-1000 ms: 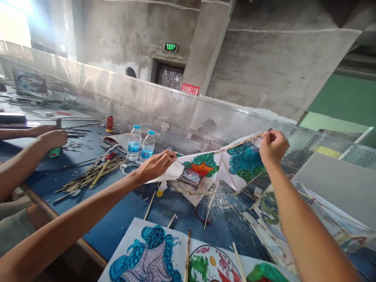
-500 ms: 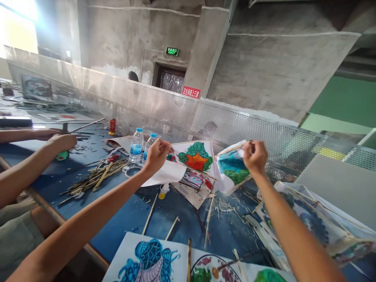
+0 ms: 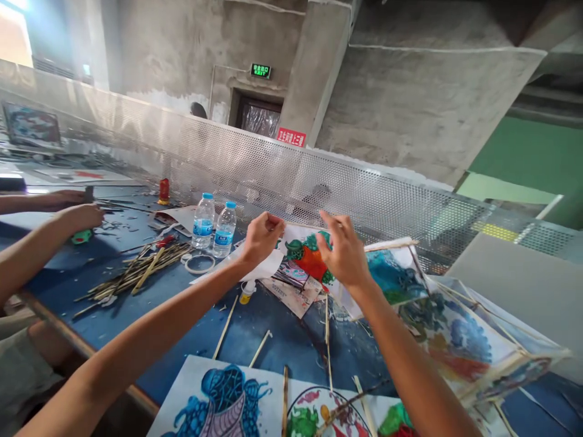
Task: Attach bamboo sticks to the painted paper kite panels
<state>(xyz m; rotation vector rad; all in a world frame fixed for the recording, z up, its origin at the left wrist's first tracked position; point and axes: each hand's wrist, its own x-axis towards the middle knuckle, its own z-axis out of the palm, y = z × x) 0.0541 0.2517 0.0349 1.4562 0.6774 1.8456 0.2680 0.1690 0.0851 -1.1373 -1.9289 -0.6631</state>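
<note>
Over the blue desk, my left hand pinches the painted panel near its upper-left corner; my right hand hangs open before it. Rightward, a stick seemingly already edges a blue-green painting; loose sticks lie unattached.

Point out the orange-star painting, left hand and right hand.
Orange-star painting [image 3: 310, 263]: head view, on the orange star.
Left hand [image 3: 263, 239]: head view, middle of the hand.
Right hand [image 3: 344, 254]: head view, middle of the hand.
</note>
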